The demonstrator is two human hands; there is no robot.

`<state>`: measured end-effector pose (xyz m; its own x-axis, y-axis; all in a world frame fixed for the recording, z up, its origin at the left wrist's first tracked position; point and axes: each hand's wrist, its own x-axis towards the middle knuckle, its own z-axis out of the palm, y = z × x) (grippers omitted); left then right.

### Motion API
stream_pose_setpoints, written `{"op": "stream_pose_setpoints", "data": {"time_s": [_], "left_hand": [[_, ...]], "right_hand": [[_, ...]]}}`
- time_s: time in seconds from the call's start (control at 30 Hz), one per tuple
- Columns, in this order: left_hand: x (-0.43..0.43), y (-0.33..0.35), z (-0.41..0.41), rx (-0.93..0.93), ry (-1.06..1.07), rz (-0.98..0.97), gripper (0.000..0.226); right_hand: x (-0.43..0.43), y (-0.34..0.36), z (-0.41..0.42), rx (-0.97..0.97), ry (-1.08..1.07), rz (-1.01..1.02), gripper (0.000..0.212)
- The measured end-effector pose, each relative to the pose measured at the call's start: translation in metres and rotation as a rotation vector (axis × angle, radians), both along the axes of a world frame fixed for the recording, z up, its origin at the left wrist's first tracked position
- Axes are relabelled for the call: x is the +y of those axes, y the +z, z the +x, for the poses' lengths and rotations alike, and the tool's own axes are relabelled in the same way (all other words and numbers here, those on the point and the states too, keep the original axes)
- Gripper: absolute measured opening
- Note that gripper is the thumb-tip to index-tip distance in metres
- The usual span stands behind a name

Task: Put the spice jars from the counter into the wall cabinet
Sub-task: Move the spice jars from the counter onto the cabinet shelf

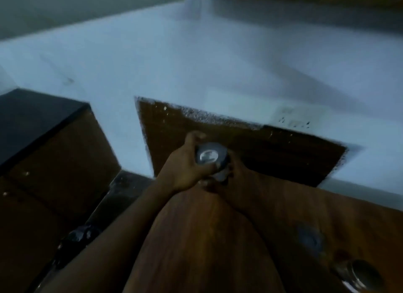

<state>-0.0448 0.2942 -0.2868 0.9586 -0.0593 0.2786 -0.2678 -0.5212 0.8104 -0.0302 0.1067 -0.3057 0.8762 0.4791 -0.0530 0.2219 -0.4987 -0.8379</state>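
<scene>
Both forearms meet at one spice jar (207,157), shiny lid up. The left hand (185,164) curls round it. The right hand (236,173) lies against its far side, too dark to tell whether it grips. Down and right of the grip, another jar (357,275) lies on the wooden counter (196,238). No cabinet interior shows, so this jar is lifted but not yet stowed, and at least one more remains.

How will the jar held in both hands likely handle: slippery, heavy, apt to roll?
The jar looks rigid, its lid shiny, so probably smooth and a bit slippery. It fits between the left hand and right hand, so likely light. Being round, it may roll if laid sideways.
</scene>
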Motion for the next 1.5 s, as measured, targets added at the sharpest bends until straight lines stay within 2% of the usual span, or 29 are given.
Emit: {"op": "stream_pose_setpoints", "data": {"time_s": [0.07, 0.1, 0.2, 0.3, 0.4, 0.57, 0.7, 0.83, 1.0, 1.1, 1.2, 1.27, 1.3, 1.37, 1.4, 1.43, 1.5], "left_hand": [[-0.021, 0.043, 0.018, -0.033, 0.022, -0.333, 0.062], [-0.034, 0.065, 0.026, -0.063, 0.027, -0.459, 0.06], [-0.075, 0.142, 0.048, -0.211, -0.006, -0.577, 0.069], [-0.094, 0.224, 0.079, -0.379, -0.022, -0.625, 0.08], [-0.103, 0.297, 0.108, -0.501, -0.066, -0.482, 0.092], [-0.114, 0.344, 0.174, -0.436, -0.003, -0.35, 0.102], [-0.118, 0.337, 0.227, -0.304, 0.003, -0.282, 0.112], [-0.124, 0.312, 0.264, -0.174, -0.074, -0.287, 0.101], [-0.131, 0.307, 0.274, -0.24, 0.023, 0.029, 0.09], [-0.132, 0.307, 0.266, -0.235, 0.04, 0.068, 0.089], [-0.134, 0.311, 0.244, -0.193, 0.053, 0.044, 0.103], [-0.134, 0.305, 0.22, -0.268, 0.161, 0.044, 0.11], [-0.134, 0.296, 0.206, -0.385, 0.239, 0.046, 0.103], [-0.139, 0.26, 0.176, -0.745, 0.314, 0.02, 0.067], [-0.145, 0.233, 0.159, -0.88, 0.293, 0.002, 0.049], [-0.154, 0.201, 0.142, -0.934, 0.23, -0.004, 0.038], [-0.181, 0.131, 0.11, -0.772, 0.021, 0.004, 0.03]], "right_hand": [[-0.006, 0.047, 0.008, -0.415, -0.365, 0.092, 0.094], [-0.005, 0.073, 0.012, -0.59, -0.468, 0.109, 0.09], [-0.008, 0.151, 0.033, -0.876, -0.582, 0.078, 0.084], [-0.025, 0.221, 0.063, -0.925, -0.553, 0.145, 0.095], [-0.045, 0.279, 0.093, -0.836, -0.471, 0.268, 0.096], [-0.069, 0.329, 0.152, -0.73, -0.472, 0.234, 0.103], [-0.076, 0.331, 0.19, -0.69, -0.49, 0.085, 0.096], [-0.077, 0.32, 0.213, -0.644, -0.523, -0.021, 0.079], [-0.076, 0.317, 0.216, -0.694, -0.691, -0.074, 0.059], [-0.072, 0.318, 0.204, -0.75, -0.746, -0.092, 0.058], [-0.076, 0.315, 0.18, -0.821, -0.75, -0.108, 0.068], [-0.086, 0.301, 0.157, -0.938, -0.728, -0.035, 0.066], [-0.093, 0.288, 0.143, -1.043, -0.7, 0.041, 0.058], [-0.108, 0.248, 0.115, -1.225, -0.646, 0.196, 0.039], [-0.115, 0.222, 0.101, -1.236, -0.624, 0.243, 0.033], [-0.123, 0.193, 0.087, -1.187, -0.605, 0.267, 0.029], [-0.138, 0.132, 0.063, -1.009, -0.589, 0.224, 0.027]]}}
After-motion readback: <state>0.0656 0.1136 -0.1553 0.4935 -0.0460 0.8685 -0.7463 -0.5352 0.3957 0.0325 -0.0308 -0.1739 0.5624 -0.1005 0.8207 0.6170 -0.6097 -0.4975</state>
